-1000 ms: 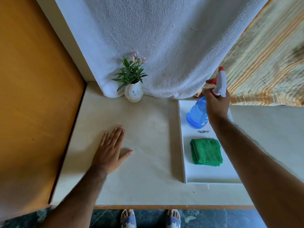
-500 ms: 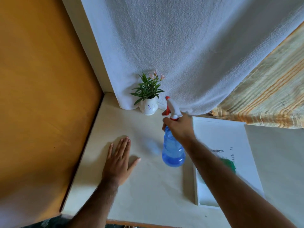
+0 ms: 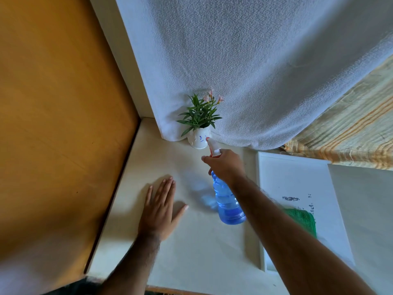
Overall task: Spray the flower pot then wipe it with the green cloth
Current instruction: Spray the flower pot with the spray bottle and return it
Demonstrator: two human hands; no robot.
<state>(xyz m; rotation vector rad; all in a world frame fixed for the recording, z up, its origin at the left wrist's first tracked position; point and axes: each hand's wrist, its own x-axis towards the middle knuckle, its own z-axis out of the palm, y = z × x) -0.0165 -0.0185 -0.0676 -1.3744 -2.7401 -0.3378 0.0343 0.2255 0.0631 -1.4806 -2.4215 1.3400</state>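
Observation:
A small white flower pot with blue marks and a green plant with pink flowers stands at the back of the table against a white towel. My right hand grips the neck of a blue spray bottle, held above the table, its white and red nozzle right in front of the pot. My left hand lies flat on the table, fingers spread, holding nothing. The green cloth lies on a white tray at the right, partly hidden by my right forearm.
A white towel hangs behind the pot. An orange wooden panel walls the left side. A striped yellow fabric hangs at the back right. The cream table ends at its front edge near my body.
My right hand has carried the spray bottle from over the tray leftward and forward until its nozzle is close to the pot. My left hand has stayed flat on the table.

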